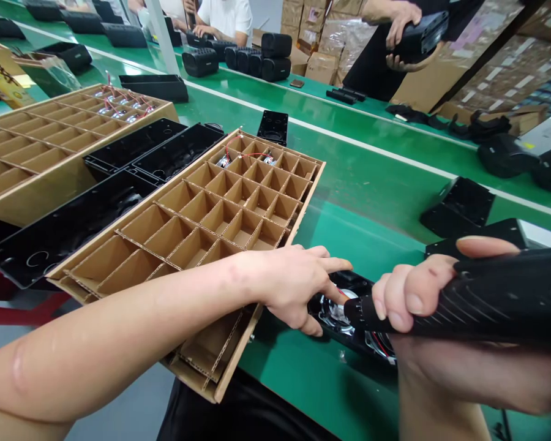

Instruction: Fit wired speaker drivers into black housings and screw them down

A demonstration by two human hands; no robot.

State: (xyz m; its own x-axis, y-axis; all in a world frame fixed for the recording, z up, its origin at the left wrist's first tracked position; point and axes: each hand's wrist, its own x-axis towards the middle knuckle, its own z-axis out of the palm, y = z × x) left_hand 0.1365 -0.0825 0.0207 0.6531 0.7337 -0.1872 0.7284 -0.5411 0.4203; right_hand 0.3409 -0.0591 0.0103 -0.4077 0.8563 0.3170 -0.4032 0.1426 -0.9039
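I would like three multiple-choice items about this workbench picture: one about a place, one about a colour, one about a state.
1. Where is the nearer divided cardboard tray?
A. under the left forearm
B. on the floor
C. in a co-worker's hands

2. What colour is the belt surface?
A. green
B. blue
C. grey

3. How is the black power screwdriver held?
A. lying loose on the belt
B. gripped in the right hand
C. hanging from a cord

Answers:
1 A, the left forearm crosses over it as the left hand touches the black speaker housing.
2 A, the belt is green.
3 B, fingers wrap its body.
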